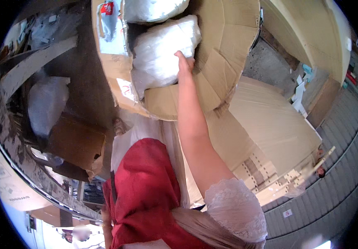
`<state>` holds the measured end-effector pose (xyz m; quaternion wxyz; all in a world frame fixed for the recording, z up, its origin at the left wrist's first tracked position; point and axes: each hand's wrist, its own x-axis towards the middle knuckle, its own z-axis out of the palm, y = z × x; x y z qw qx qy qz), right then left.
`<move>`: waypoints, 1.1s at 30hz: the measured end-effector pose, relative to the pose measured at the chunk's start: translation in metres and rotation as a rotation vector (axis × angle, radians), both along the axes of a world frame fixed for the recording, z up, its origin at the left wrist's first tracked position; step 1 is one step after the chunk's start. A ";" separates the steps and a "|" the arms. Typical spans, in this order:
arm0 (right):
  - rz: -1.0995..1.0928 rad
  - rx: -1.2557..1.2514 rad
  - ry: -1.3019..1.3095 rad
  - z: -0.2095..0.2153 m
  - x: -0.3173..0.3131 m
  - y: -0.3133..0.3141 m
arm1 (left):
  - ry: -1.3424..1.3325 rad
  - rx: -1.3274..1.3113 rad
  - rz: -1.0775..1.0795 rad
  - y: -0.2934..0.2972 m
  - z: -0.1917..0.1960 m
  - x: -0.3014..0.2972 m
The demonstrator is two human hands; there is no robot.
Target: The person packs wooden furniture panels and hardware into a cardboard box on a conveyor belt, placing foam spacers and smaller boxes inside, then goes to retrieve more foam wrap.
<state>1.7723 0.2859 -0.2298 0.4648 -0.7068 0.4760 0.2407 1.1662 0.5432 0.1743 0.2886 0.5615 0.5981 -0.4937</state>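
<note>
A: From the head view, what is the right hand [184, 65] doing?

B: It reaches up and forward, the arm fully stretched, into a big open cardboard carton [224, 45]. The grip is closed on the edge of a white plastic-wrapped bundle [162, 54], fingers curled over its right side. I judge it holds there because that side is the only one free; the rest is wedged against the carton wall and the other bundle.

A: So where does that bundle sit?

B: Inside the carton, in the lower part of the opening, touching a second white bundle [152, 9] just above it. The carton lies tipped on its side with its mouth toward the person, which is probably why the bundles can be reached from the front.

A: And the left hand?

B: Not in view. I cannot tell its grip at all.

A: Count things for me.

B: Two white bundles in the carton. A third wrapped bundle [46, 103] lies well apart on the left, beside a smaller brown box [77, 141]. So three bundles and two cartons. To the right stands one large pale flat-topped stack [270, 124].

A: Anything else?

B: A red cloth [145, 191] hangs at the person's front, below the arm with its white lace sleeve [235, 207].
</note>
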 end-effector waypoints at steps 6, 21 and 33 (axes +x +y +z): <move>-0.132 0.444 -0.184 0.170 -0.015 -0.019 | -0.706 0.263 -0.390 -0.001 -0.052 0.245; 0.054 1.293 -0.667 0.358 -0.002 -0.043 | -1.666 0.337 -0.463 -0.035 0.054 0.474; 0.222 1.202 -0.688 0.434 -0.111 0.106 | -1.612 0.550 -0.357 0.042 0.117 0.312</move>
